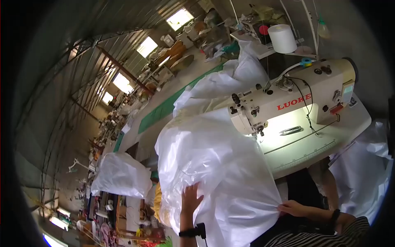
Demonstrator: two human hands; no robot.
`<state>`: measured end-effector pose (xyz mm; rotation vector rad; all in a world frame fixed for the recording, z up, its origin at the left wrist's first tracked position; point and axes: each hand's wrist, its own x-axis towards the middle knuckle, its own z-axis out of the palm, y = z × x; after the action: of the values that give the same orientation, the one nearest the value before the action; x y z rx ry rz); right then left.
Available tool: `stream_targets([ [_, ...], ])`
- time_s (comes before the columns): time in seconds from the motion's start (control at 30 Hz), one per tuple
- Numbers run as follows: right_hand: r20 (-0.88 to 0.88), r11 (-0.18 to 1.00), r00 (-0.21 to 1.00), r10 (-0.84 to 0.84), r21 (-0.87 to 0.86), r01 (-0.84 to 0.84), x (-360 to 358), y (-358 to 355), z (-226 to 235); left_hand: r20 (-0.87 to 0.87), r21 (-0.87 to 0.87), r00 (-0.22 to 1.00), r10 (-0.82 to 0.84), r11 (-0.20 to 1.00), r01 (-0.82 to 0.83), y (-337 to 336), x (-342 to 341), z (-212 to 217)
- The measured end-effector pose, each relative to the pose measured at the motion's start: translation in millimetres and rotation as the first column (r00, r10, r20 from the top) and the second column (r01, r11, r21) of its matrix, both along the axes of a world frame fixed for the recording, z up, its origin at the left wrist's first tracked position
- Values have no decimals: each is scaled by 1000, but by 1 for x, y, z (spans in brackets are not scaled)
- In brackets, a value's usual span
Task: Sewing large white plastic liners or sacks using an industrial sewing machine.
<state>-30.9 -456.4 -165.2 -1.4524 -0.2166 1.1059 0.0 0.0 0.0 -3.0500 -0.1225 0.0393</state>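
Observation:
A large sheet of shiny white plastic (222,164) drapes over the sewing machine's bed and hangs down toward my lap. My left hand (191,199) lies flat on it with the fingers spread. At the sheet's right edge, my right hand (293,208) pinches the plastic between thumb and fingers, pulling small creases into it. The sewing machine (288,103) stands beyond and to the right, its lamp lighting the bed. The sheet's far edge runs up by the needle area, where the presser foot is hard to make out.
Thread snips (290,131) lie on the machine bed. A white thread cone (282,38) stands behind the machine. More white plastic (362,164) hangs at the right, and a white bundle (121,176) lies at the left. Cluttered worktables line the far wall with windows.

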Motion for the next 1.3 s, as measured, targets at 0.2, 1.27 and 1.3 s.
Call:
stream_targets([
  [0.2,778,916,619,-102,-170,364,8,9,102,257,-819,966,39,539,196,-127,-88,0],
  [1.27,132,983,985,111,-159,-89,-13,31,26,715,-201,612,339,937,-285,21,-134,-15],
  [1.3,64,990,998,-5,-142,14,-12,37,35,764,-210,571,299,953,-218,24,-137,-35],
])
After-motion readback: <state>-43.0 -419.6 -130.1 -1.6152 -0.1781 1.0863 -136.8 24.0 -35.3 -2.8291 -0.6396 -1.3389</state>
